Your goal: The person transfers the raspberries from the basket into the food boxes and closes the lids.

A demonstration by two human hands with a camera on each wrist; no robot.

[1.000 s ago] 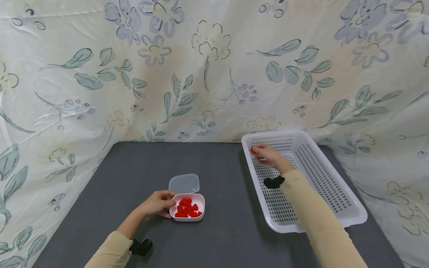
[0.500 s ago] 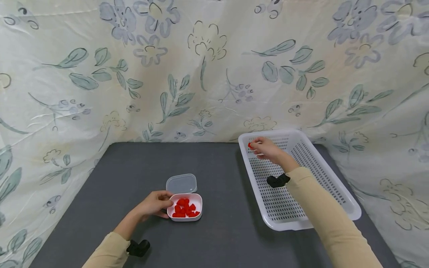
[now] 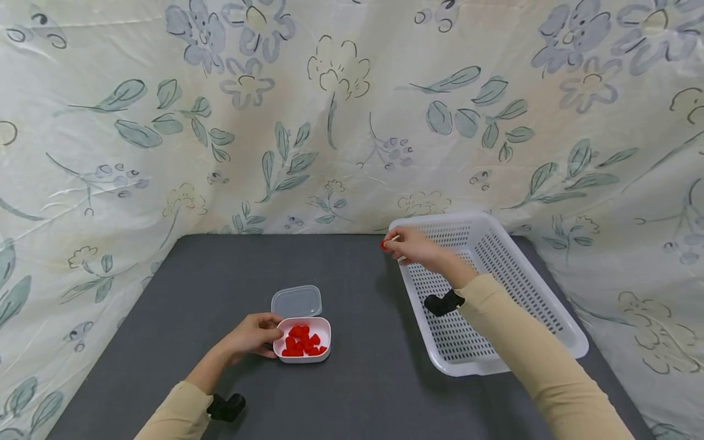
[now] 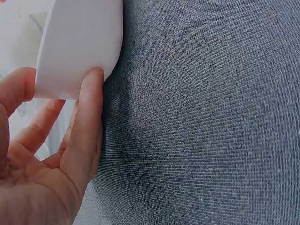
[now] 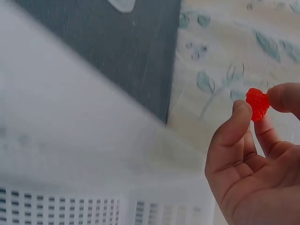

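The right hand (image 3: pixel 416 249) has moved left, red candy (image 5: pixel 257 103) pinched between fingers (image 5: pixel 234 126).

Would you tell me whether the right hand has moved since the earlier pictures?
Yes. The right hand, pinching a red piece, moved left, from inside the basket past its left rim.

Dark grey fabric-covered tabletop (image 3: pixel 352 391), backed and flanked by wrinkled cream cloth backdrop (image 3: pixel 341 116) printed with blue-green flowers and leaves; even, soft light.

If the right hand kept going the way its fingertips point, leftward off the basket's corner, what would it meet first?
Probably nothing soon: the right hand, pinching a red piece, points left past the basket rim over bare grey table. Depth is unclear; eventually the floral cloth.
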